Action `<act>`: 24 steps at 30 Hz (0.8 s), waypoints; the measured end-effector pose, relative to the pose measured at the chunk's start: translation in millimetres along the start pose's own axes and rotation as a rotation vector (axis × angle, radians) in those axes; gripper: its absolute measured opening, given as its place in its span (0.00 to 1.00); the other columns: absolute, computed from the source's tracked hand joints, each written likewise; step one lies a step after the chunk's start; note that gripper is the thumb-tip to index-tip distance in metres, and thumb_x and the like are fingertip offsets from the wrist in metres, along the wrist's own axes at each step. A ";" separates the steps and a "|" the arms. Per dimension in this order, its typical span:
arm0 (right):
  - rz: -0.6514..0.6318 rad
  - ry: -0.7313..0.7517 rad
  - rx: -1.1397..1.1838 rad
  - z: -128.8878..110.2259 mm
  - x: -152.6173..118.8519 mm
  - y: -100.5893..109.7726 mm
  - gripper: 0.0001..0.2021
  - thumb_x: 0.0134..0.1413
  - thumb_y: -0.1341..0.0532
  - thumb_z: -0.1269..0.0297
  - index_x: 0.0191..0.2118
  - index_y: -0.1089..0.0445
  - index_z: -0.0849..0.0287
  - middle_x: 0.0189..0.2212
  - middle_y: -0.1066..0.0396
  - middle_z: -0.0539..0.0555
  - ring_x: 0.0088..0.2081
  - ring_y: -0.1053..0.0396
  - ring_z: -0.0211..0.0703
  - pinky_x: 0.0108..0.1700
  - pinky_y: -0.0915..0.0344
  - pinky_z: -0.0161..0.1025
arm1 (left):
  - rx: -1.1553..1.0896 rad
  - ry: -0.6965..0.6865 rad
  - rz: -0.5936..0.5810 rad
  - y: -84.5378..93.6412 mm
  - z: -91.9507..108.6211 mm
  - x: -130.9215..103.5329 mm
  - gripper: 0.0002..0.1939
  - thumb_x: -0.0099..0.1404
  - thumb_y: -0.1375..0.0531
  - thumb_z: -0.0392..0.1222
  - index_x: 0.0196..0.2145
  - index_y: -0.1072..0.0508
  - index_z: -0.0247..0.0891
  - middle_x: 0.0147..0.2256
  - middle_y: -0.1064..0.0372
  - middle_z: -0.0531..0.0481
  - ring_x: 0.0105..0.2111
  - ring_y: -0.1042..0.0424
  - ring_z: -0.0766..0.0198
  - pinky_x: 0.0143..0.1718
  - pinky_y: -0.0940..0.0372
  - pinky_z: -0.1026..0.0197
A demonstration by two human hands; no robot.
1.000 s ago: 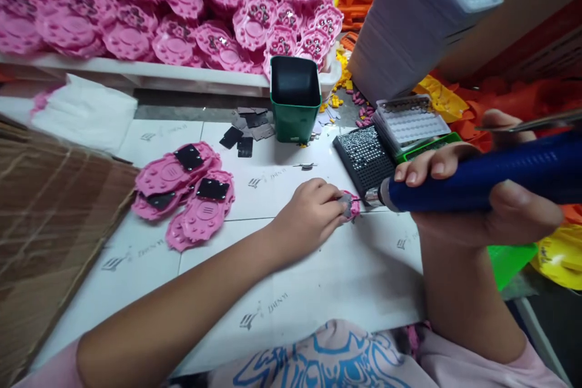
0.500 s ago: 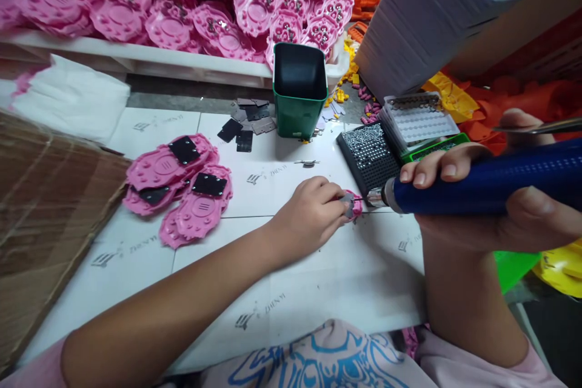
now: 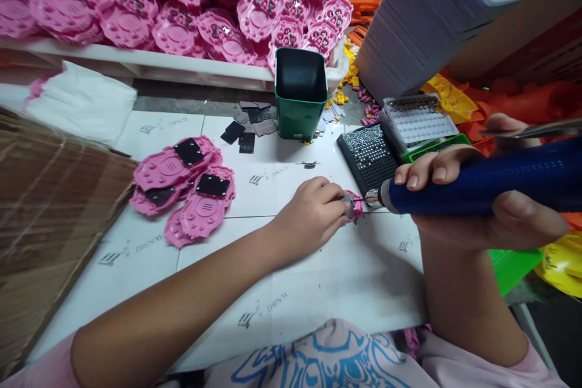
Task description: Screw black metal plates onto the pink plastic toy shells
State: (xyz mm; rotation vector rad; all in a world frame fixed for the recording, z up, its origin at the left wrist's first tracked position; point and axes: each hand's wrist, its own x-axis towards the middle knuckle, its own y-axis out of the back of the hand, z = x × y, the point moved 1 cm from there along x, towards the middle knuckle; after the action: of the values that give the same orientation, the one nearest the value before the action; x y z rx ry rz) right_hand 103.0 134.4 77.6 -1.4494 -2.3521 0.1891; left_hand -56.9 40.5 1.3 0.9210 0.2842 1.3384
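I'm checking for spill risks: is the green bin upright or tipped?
Upright: the green bin stands with its narrower base down and its open mouth facing up.

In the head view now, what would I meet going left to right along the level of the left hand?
Cardboard box → pink plastic shells → left hand → small pink part at its fingertips → blue power screwdriver. The right hand overlaps the screwdriver, so it is left out.
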 end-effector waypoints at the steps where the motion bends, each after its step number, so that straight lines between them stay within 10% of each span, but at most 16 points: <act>1: 0.010 -0.002 -0.002 -0.1 -0.2 0.5 0.21 0.33 0.32 0.56 0.41 0.27 0.40 0.20 0.34 0.47 0.23 0.35 0.46 0.29 0.34 0.49 | 0.001 -0.002 0.003 0.0 0.0 -0.1 0.08 0.68 0.44 0.38 0.37 0.25 0.35 0.40 0.28 0.43 0.40 0.35 0.57 0.44 0.38 0.53; 24: 0.011 0.134 0.111 7.4 -2.0 -6.8 0.22 0.35 0.32 0.58 0.42 0.27 0.52 0.21 0.30 0.48 0.21 0.32 0.43 0.26 0.32 0.44 | -0.001 0.013 -0.015 2.4 1.8 0.9 0.09 0.69 0.44 0.39 0.37 0.24 0.35 0.40 0.27 0.44 0.39 0.36 0.58 0.44 0.38 0.53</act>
State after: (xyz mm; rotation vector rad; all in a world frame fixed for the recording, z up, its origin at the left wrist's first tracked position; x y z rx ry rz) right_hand 95.4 130.0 72.4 -1.3784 -2.1918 0.2153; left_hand -57.2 40.5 4.5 0.9079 0.3001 1.3317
